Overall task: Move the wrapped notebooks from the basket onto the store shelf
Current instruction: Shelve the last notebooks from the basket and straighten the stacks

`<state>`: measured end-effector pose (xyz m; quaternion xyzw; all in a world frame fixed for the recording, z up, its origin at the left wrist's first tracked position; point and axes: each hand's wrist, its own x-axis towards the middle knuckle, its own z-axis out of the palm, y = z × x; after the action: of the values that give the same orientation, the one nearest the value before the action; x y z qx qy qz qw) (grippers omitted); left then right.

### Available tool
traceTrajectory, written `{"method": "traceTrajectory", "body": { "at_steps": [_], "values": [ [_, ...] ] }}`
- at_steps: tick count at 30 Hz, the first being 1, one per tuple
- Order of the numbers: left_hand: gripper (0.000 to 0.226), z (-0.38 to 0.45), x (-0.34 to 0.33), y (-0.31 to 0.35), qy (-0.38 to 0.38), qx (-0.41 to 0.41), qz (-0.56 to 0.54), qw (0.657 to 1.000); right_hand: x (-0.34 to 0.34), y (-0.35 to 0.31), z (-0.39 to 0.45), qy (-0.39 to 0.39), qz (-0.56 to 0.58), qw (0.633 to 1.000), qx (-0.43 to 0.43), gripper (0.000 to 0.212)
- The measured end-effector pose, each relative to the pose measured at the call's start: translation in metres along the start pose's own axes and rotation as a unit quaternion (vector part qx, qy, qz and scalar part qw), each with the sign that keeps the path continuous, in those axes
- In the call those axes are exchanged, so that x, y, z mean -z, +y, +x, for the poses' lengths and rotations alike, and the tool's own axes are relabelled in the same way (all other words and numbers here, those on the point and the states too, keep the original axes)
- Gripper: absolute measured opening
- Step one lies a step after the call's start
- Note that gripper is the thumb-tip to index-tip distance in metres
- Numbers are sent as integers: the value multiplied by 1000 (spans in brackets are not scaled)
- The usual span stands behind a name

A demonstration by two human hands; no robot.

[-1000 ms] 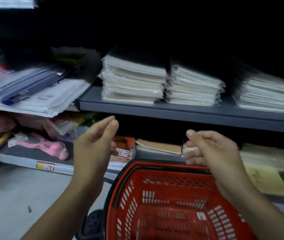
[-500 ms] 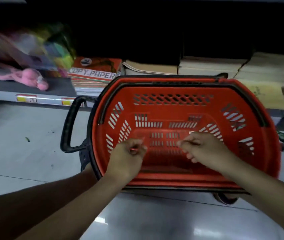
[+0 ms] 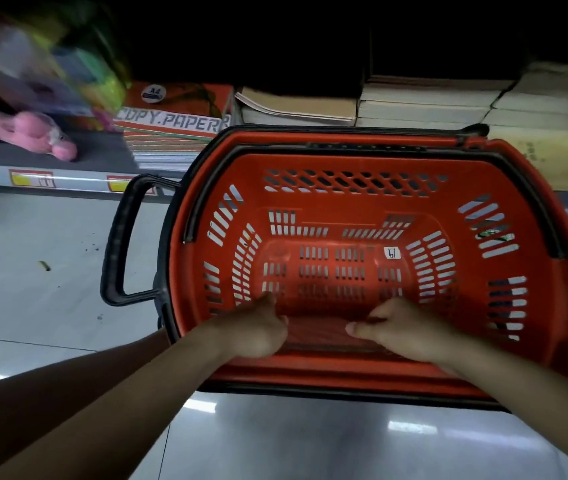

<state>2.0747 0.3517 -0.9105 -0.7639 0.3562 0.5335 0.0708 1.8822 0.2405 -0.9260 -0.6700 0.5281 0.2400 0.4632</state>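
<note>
My left hand (image 3: 258, 329) and right hand (image 3: 402, 332) both reach over the near rim into the one red basket (image 3: 535, 306); their fingers point down out of sight, so I cannot tell whether they grip anything. No wrapped notebook shows in the basket, only one small white label (image 3: 392, 252). The basket's black handle (image 3: 118, 240) sticks out left. Beyond, the low shelf (image 3: 78, 174) holds one copy paper pack (image 3: 175, 121) and one pink toy (image 3: 38, 133).

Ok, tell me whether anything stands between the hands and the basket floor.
Nothing visible does. The left hand and right hand are inside the red basket by its near wall; no wrapped notebook shows on its floor.
</note>
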Motion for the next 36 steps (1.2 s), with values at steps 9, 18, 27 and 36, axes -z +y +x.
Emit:
{"method": "traceTrajectory", "body": {
  "at_steps": [9,18,27,36],
  "values": [
    [27,-8,15,12,107,36,-274,955,7,-1,3,102,326,939,-44,32],
    [18,-24,28,16,227,31,-457,860,15,-19,-22,136,421,897,25,32],
    [34,-103,21,3,91,-134,-673,722,45,-38,-103,202,410,869,191,20],
    [55,-182,28,-23,84,-361,-577,727,47,-46,-191,48,490,830,264,34]
  ]
}}
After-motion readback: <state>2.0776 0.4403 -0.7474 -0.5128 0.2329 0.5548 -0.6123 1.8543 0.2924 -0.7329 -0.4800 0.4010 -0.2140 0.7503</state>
